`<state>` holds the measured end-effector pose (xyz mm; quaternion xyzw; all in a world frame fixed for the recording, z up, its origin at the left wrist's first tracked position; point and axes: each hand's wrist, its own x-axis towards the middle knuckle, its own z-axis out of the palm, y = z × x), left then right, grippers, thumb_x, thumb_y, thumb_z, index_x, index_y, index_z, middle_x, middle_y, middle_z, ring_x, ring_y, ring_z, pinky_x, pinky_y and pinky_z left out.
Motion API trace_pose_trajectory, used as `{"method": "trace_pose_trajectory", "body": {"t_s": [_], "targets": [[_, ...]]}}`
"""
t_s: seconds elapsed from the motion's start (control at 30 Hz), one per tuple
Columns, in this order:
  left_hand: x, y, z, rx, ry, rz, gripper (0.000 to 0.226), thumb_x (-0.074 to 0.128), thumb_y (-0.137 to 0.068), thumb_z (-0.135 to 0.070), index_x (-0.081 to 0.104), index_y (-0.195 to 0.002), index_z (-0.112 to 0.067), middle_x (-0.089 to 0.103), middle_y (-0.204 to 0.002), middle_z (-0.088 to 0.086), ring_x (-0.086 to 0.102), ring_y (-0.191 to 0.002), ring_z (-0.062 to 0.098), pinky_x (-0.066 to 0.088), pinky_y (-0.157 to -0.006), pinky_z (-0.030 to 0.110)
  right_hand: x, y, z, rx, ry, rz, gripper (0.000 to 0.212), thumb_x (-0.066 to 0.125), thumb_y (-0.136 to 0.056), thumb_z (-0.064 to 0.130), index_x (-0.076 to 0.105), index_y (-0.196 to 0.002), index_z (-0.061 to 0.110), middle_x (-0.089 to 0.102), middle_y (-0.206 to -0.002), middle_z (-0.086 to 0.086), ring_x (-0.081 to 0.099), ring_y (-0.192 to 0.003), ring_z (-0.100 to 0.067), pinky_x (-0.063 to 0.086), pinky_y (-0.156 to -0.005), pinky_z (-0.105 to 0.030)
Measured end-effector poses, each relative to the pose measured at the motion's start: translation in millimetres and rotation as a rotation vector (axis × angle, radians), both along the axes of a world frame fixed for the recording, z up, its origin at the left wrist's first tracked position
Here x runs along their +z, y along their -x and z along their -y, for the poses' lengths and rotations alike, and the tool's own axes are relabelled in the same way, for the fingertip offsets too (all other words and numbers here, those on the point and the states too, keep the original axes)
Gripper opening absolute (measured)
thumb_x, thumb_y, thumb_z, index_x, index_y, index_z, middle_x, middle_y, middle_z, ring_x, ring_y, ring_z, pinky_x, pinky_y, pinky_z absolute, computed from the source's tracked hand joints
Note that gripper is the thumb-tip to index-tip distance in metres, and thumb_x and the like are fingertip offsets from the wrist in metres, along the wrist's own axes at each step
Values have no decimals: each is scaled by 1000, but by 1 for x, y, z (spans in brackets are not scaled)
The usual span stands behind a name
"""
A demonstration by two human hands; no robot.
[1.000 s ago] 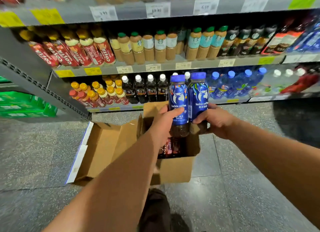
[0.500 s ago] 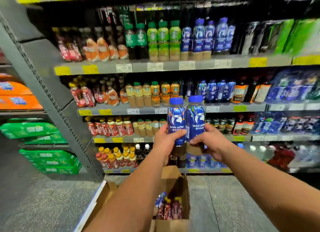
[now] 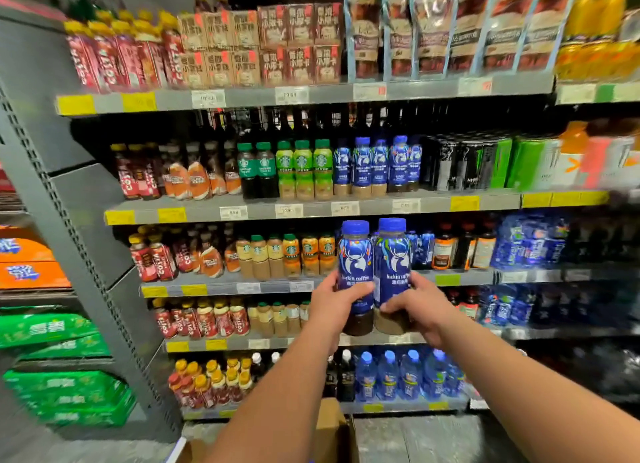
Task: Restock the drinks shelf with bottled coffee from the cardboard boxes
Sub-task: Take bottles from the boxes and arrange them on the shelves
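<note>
A: You had your left hand (image 3: 337, 303) wrapped round the lower half of the first coffee bottle (image 3: 355, 254), with the thumb lying across the front of its blue label.

B: Your right hand (image 3: 420, 306) gripped the second coffee bottle (image 3: 393, 251) in much the same way, low down, fingers curled over the label. The brown coffee showed beneath both of your hands.

A: You held the two upright, side by side and touching, in the air in front of the drinks shelf (image 3: 491, 203). Neither one rested on a board.

B: Their blue caps came just below the front rail of the board that carried a row of matching blue bottles (image 3: 377, 164). That row stood just to the right of the green-capped bottles (image 3: 303, 168).

A: The cardboard box (image 3: 329, 428) sat on the floor (image 3: 433, 438) at the foot of the shelf, below your forearms.

B: Only a flap and one corner of it showed, since your left arm covered the rest. I could not tell what it held.
</note>
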<state>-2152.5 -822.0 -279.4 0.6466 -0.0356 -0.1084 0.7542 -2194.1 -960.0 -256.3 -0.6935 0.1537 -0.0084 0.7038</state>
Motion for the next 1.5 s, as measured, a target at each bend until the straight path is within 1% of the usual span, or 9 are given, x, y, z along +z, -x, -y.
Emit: {"method": "trace_pose_trajectory", "body": {"t_s": [0.17, 0.33, 0.5, 0.63, 0.77, 0.9, 1.07, 1.17, 1.5], "targets": [[10, -38, 13, -28, 5, 5, 38, 79, -73, -16, 63, -107, -25, 73, -104, -1, 69, -93, 19, 55, -86, 41, 13, -32, 12, -19, -4, 18, 43, 63, -71, -19, 58, -101, 12, 69, -85, -12, 62, -72, -28, 54, -70, -39], [23, -87, 24, -78, -11, 31, 39, 78, -75, -16, 63, -110, -22, 72, -103, -1, 69, -89, 16, 54, -76, 34, 23, -72, 20, -75, -6, 19, 45, 64, -71, -18, 58, -105, 11, 70, -90, -13, 64, -75, -28, 55, -67, -36], [44, -140, 33, -137, -30, 52, 37, 78, -74, -18, 64, -107, -23, 72, -104, -1, 69, -94, 19, 55, -87, 42, 47, -115, 25, -138, 11, 38, 43, 65, -71, -16, 58, -99, 14, 69, -86, -7, 62, -71, -21, 47, -57, -26], [51, -177, 38, -176, -31, 62, 36, 78, -74, -18, 64, -107, -23, 72, -99, -4, 68, -90, 17, 54, -82, 39, 54, -147, 27, -181, 11, 60, 45, 65, -70, -16, 58, -101, 14, 69, -93, -9, 63, -76, -24, 49, -56, -28], [44, -205, 41, -188, -34, 43, 38, 82, -67, -21, 66, -101, -27, 74, -100, -3, 70, -94, 21, 54, -89, 49, 51, -169, 29, -205, 8, 52, 43, 65, -70, -17, 58, -100, 14, 69, -90, -8, 64, -77, -25, 53, -58, -31], [43, -223, 49, -169, -7, 27, 39, 79, -72, -15, 65, -107, -24, 73, -102, 0, 70, -93, 21, 55, -87, 47, 47, -191, 37, -198, 18, 33, 46, 66, -69, -13, 58, -105, 14, 70, -96, -10, 64, -77, -27, 47, -51, -25], [46, -245, 66, -102, 22, 52, 34, 78, -73, -13, 67, -104, -22, 74, -99, 0, 70, -93, 23, 54, -88, 48, 49, -227, 57, -176, 19, 66, 46, 67, -68, -15, 59, -101, 15, 70, -97, -13, 65, -82, -31, 56, -66, -39], [54, -257, 79, -41, 32, 73, 32, 77, -74, -12, 67, -103, -20, 74, -99, 1, 70, -92, 23, 55, -86, 45, 52, -248, 72, -142, 23, 101, 49, 68, -66, -16, 60, -103, 14, 71, -95, -13, 66, -81, -33, 57, -75, -48], [78, -287, 166, 91, 27, 181, 33, 78, -74, -11, 67, -103, -21, 72, -92, -7, 68, -84, 13, 55, -69, 23, 69, -294, 164, -86, 76, 172, 48, 70, -65, -14, 61, -105, 11, 72, -98, -11, 68, -87, -34, 57, -78, -52]]}}
